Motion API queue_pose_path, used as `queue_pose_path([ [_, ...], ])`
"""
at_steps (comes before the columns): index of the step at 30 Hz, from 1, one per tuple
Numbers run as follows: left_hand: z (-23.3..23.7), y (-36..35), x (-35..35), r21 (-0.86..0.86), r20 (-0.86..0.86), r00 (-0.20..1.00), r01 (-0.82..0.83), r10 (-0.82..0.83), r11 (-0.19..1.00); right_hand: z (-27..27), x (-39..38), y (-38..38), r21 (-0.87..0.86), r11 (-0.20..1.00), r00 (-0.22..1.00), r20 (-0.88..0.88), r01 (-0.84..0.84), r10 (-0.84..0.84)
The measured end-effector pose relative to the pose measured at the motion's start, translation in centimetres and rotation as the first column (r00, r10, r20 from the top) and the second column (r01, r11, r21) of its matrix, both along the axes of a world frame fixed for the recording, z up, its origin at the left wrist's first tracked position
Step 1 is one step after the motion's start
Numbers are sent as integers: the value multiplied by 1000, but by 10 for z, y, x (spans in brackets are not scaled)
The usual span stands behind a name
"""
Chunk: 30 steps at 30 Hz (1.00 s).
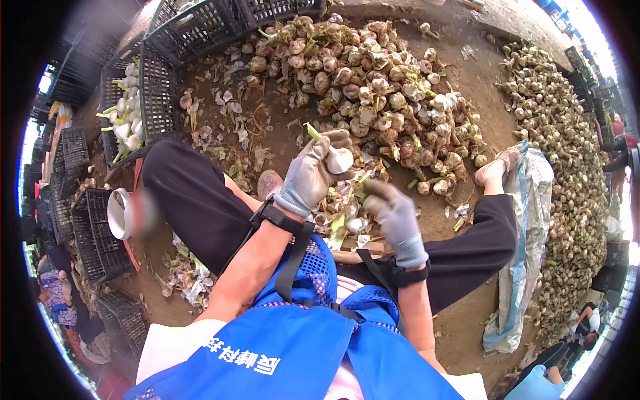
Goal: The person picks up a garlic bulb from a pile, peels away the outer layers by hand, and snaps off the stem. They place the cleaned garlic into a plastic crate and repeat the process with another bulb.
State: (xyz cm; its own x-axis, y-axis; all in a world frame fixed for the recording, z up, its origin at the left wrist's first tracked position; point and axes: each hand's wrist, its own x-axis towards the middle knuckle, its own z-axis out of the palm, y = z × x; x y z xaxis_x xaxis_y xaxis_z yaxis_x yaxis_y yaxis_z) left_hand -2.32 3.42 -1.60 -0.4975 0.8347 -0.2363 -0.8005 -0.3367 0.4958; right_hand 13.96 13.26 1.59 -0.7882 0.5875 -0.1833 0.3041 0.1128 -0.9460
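A white garlic bulb (339,160) with a short green stem is in my left hand (308,172), its gloved fingers closed around it. The bulb's root end points to the right. My right hand (395,217), also in a grey glove, is apart from the bulb, lower and to the right. Motion smears its fingers, so I cannot make out whether they hold anything. Below and between the hands lie peeled garlic skins and leaf scraps (339,217). Just beyond the hands rises a large heap of unpeeled garlic (373,87).
At left, a black crate (160,100) holds cleaned white garlic bulbs (127,117). Other black crates (100,233) and a white round container (120,213) stand nearby. A plastic sack (527,247) lies right of my leg, beside a long garlic pile (567,200). Other people are at the edges.
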Motion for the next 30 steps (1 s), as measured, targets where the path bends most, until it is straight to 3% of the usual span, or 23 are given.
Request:
queue_pose_path([
  [1, -2, -3, 5, -8, 4, 1000, 7, -7, 1000, 17, -8, 1, -459, 878, 990, 21, 136, -142],
  [2, -5, -2, 9, -31, -86, 996, 17, -20, 999, 16, -15, 0, -550, 807, 961, -25, 217, -276],
  [4, -1, 4, 19, -106, -249, 968, 3, -30, 994, -5, -25, 0, -566, 798, 959, -46, 206, -280],
  [5, -1, 4, 18, -107, -248, 968, 4, -31, 994, -13, -28, -1, -587, 788, 960, -63, 185, -272],
  [7, -2, -1, 13, -231, -441, 873, 115, -209, 966, -9, -33, -3, -665, 715, 957, 1, 217, -290],
  [8, -4, 2, 19, -169, -426, 901, 3, -76, 986, -11, -34, -3, -647, 731, 967, 42, 217, -250],
  [11, 11, 1, 25, -311, -430, 892, -3, -138, 950, -11, -31, -3, -622, 751, 974, 91, 220, -210],
  [17, 7, 3, 20, -271, -426, 904, -77, -48, 960, -14, -24, -2, -776, 608, 975, 41, 168, -217],
  [19, 8, 2, 19, -265, -485, 869, -36, -101, 964, -14, -31, -5, -599, 797, 989, -58, 76, -139],
  [20, 4, 4, 23, -318, -594, 795, -91, -123, 944, -8, -26, -4, -595, 792, 990, 88, 137, -106],
  [21, 6, 1, 22, -323, -731, 656, -90, -188, 942, -12, -27, -6, -597, 791, 991, 88, 137, -105],
  [22, 6, 1, 22, -313, -818, 542, -136, -194, 940, -19, -28, -7, -183, 980, 996, 55, 81, -72],
  [23, 6, 2, 24, -296, -887, 417, -177, -201, 939, -23, -29, -8, 269, 963, 999, 43, 17, -30],
  [24, 4, 2, 24, -298, -885, 417, -170, -206, 939, -14, -34, -11, 348, 937, 994, 83, 38, -71],
  [25, 2, 1, 24, -285, -932, 286, -189, -225, 940, -22, -34, -9, 346, 937, 993, 84, 43, -77],
  [26, 1, 0, 24, -267, -960, 149, -211, -238, 940, -37, -34, -6, 35, 996, 994, 69, 82, -84],
  [27, 3, -1, 25, -265, -960, 148, -213, -237, 940, -44, -35, -5, -279, 955, 994, 56, 106, -93],
  [28, 6, -1, 25, -189, -782, 620, -136, -66, 973, -40, -33, -11, -530, 815, 972, 135, 237, -194],
  [29, 9, -1, 24, -77, -370, 926, -109, 73, 991, -86, -26, -12, -475, 852, 972, 178, 219, -151],
  [30, 4, -2, 16, -28, -217, 970, -115, 106, 993, -135, -17, -13, -221, 974, 958, 287, 43, 23],
])
